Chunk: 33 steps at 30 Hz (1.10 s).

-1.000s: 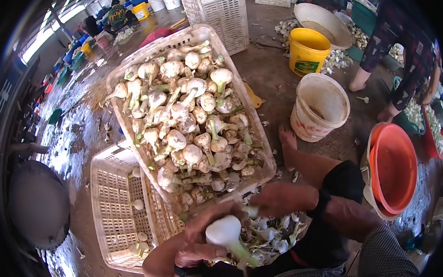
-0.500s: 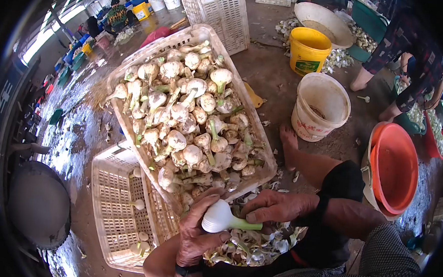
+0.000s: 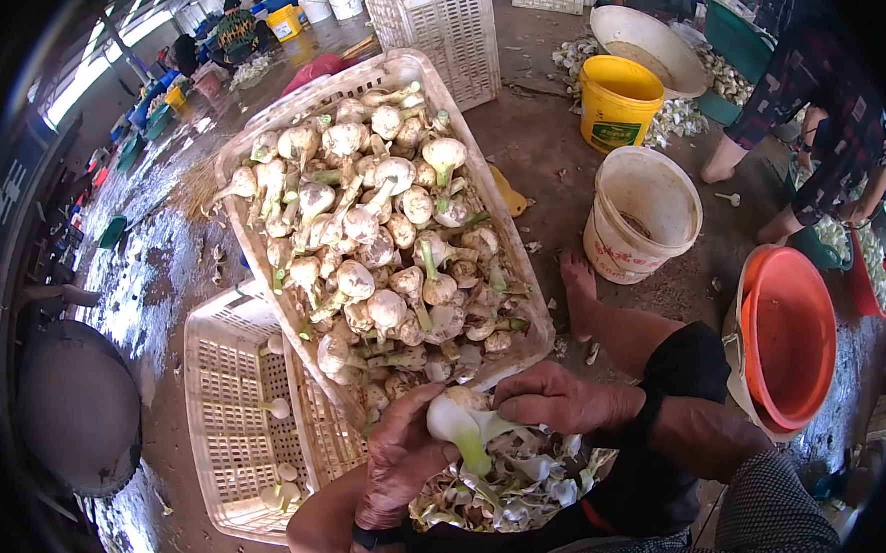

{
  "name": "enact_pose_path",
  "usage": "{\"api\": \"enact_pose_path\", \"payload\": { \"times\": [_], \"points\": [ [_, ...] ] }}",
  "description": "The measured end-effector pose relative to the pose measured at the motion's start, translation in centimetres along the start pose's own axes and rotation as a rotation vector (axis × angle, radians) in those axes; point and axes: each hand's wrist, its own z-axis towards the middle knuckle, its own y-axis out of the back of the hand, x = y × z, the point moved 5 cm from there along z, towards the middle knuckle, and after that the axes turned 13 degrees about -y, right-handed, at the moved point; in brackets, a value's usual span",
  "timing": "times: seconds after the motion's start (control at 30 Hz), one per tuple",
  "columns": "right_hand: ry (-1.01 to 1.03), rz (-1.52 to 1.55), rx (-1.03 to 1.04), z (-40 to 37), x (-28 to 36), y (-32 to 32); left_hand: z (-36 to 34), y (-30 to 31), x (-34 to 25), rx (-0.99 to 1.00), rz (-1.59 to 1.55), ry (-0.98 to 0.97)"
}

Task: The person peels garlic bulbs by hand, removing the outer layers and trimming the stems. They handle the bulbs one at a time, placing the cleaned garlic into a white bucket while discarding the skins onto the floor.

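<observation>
Our left hand [image 3: 403, 457] curls round the garlic bulb [image 3: 448, 423], fingers and thumb bent to grip it, near us above a heap of peelings [image 3: 543, 474]; and our right hand [image 3: 563, 400], wrist to the right, pinches tight on a pale outer layer [image 3: 495, 425]! Just beyond, a crate [image 3: 537, 335] brims with unpeeled garlic [image 3: 354, 281] on the brown floor [image 3: 541, 126], which shines at the left. White bucket [image 3: 615, 253] to the right, someone [image 3: 235, 33] seated far left.

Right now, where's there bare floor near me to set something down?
Mostly bare floor lies between the tall white crate and the yellow bucket. Another patch, with small scraps, lies between the white bucket and the orange basin. It's crowded in the full garlic crate and below the bulb you're holding, where peelings are heaped.
</observation>
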Motion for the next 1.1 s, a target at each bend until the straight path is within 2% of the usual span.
{"api": "enact_pose_path", "payload": {
  "times": [0.07, 0.13, 0.23, 0.3, 0.37, 0.4, 0.43, 0.47, 0.5, 0.57, 0.6, 0.63, 0.67, 0.7, 0.73, 0.8, 0.9, 0.97, 1.1],
  "points": [
    [0.004, -0.012, 0.009, -0.7, 1.2, 0.2, 0.2, -0.6, -0.5, 0.082, 0.062, -0.077],
    [0.007, -0.024, 0.028, -1.1, 1.6, 0.0, 0.1, -0.6, -0.7, 0.086, 0.034, -0.071],
    [0.035, 0.085, -0.012, -1.4, 1.7, 0.2, 0.2, -1.0, -1.0, 0.1, -0.037, -0.081],
    [-0.005, 0.176, 0.056, -1.5, 1.6, 0.0, 0.3, -1.1, -1.1, 0.106, -0.081, -0.104],
    [0.05, 0.155, 0.082, -1.7, 2.3, 0.0, 0.2, -1.1, -1.0, 0.193, -0.185, -0.022],
    [0.104, 0.135, 0.106, -1.8, 2.7, -0.1, 0.1, -1.3, -0.9, 0.191, -0.184, -0.023],
    [0.104, 0.134, 0.106, -1.7, 2.7, 0.0, 0.0, -1.3, -0.6, 0.106, -0.18, -0.007],
    [0.089, 0.099, 0.033, -1.6, 2.6, 0.3, 0.0, -1.4, -0.2, 0.024, -0.178, 0.011],
    [0.072, 0.063, -0.04, -1.6, 2.5, 0.6, 0.1, -2.0, -0.2, 0.027, -0.181, 0.012],
    [0.04, 0.029, -0.025, -1.5, 2.5, 0.0, 0.3, -2.6, -0.7, 0.029, 0.151, -0.055],
    [0.009, -0.002, -0.007, -1.4, 2.2, -0.5, 0.3, -2.1, -0.3, 0.029, 0.152, -0.054],
    [0.059, -0.156, 0.0, -1.0, 1.5, -0.9, 0.4, -1.3, 0.2, 0.011, 0.31, -0.043],
    [0.058, -0.156, 0.003, -0.5, 0.9, -1.0, 0.4, -0.8, 0.5, -0.008, 0.467, -0.033],
    [0.212, -0.262, 0.023, -0.3, 1.2, -1.4, 0.0, -0.9, 1.0, -0.095, 0.23, 0.014],
    [0.366, -0.365, 0.042, -0.4, 1.6, -1.9, -0.1, -0.9, 1.1, -0.097, 0.229, 0.016],
    [0.345, -0.359, 0.028, -0.2, 1.7, -2.1, -0.1, -0.9, 0.9, -0.094, 0.117, -0.002],
    [0.341, -0.491, 0.061, 0.2, 1.0, -3.0, -0.3, -0.8, 1.1, -0.088, 0.123, 0.057],
    [0.431, -0.581, 0.048, -0.1, 1.0, -3.6, -0.5, -0.7, 1.4, -0.08, 0.112, 0.07],
    [0.401, -0.638, 0.075, -0.4, 0.3, -3.8, -0.8, -0.3, 2.7, -0.088, 0.1, 0.1]
  ]
}}
